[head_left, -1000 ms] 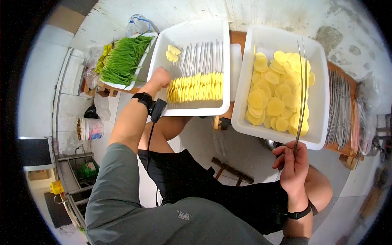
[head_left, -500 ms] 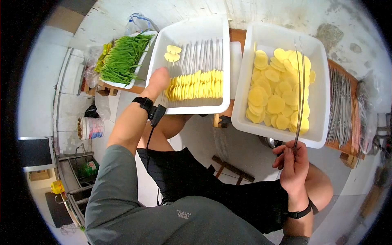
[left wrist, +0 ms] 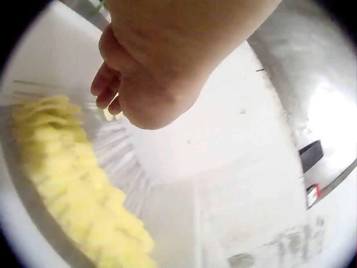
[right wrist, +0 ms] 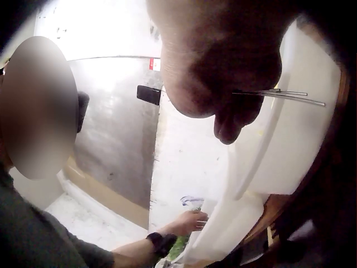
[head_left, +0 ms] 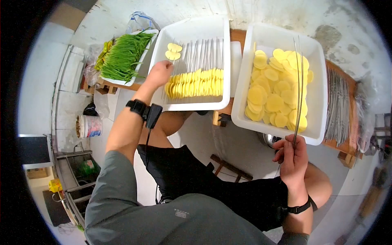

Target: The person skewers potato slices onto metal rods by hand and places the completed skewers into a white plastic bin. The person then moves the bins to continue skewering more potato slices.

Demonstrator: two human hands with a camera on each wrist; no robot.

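My left hand (head_left: 160, 74), fingers curled, is over the left side of the middle white tray (head_left: 226, 81). Its fingertips are just below a few loose potato slices (head_left: 173, 52); I cannot tell whether they pinch anything. Beside it lies a row of potato slices threaded on metal skewers (head_left: 195, 84), the bare skewer ends (head_left: 204, 53) pointing to the wall. In the left wrist view the threaded slices (left wrist: 83, 184) are left of and below the hand. My right hand (head_left: 292, 159) grips thin metal skewers (head_left: 299, 90), which point up over the right tray of loose potato slices (head_left: 274, 104).
Green chives (head_left: 126, 55) fill a smaller white tray at the left. Bare metal skewers (head_left: 338, 106) lie in a pile on the wooden board right of the slice tray. A stained white wall (head_left: 281, 12) stands behind the trays. A bucket (head_left: 88, 126) sits on the floor at the left.
My left hand has moved a little up towards the loose slices, its fingertips now showing beyond the row's upper end. The right hand keeps its grip on the skewers.
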